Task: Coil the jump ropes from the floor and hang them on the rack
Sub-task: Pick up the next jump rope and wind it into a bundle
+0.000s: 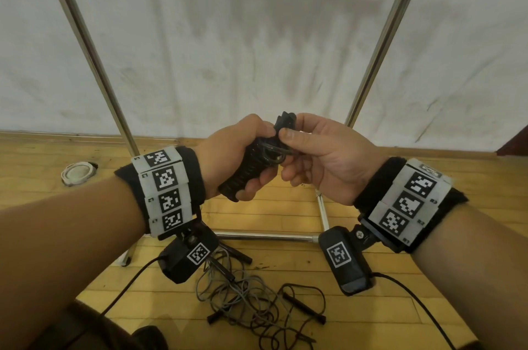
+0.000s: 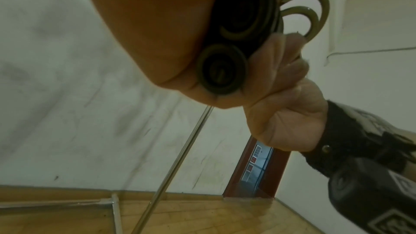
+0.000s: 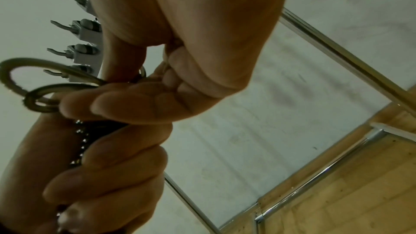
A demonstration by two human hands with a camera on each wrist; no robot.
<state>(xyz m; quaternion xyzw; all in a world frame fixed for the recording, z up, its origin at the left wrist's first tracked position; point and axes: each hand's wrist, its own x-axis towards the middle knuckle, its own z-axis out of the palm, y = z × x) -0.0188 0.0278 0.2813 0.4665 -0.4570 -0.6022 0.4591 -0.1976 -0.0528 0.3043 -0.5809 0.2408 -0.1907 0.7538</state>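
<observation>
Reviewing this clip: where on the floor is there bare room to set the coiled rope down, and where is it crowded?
Bare wood lies right of the tangled ropes, beyond the rack's base bar, and left of the rack leg around the white round lid. It is crowded below the left hand and right hand, where loose ropes and handles pile up.

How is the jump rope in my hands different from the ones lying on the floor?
The held jump rope is wound tight around its thick, ribbed black handles, gripped by the left hand while the right hand pinches its cord. The floor ropes sprawl loose and tangled, with thin handles. Both have dark handles.
</observation>
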